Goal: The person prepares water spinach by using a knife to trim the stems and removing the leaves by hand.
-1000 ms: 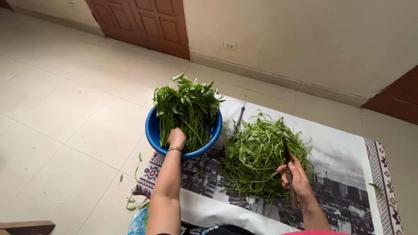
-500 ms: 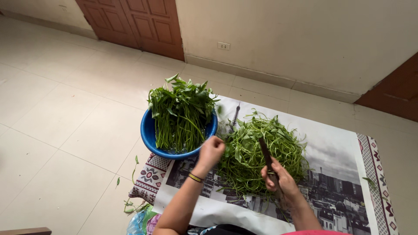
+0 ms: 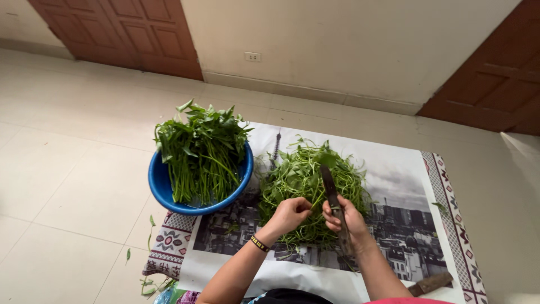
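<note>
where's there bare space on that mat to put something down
The right part of the mat is bare, between the loose greens pile and the patterned border. A thin strip lies free along the near edge under the left hand. It is crowded around the blue basin, and where the right hand holds the knife.

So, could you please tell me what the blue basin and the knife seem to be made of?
The blue basin looks like moulded plastic: an even, saturated colour with a soft sheen along its rolled rim. The knife in the right hand seems to have a dull, darkened metal blade, thin, flat and grey-brown; its handle is hidden in the grip.
</note>
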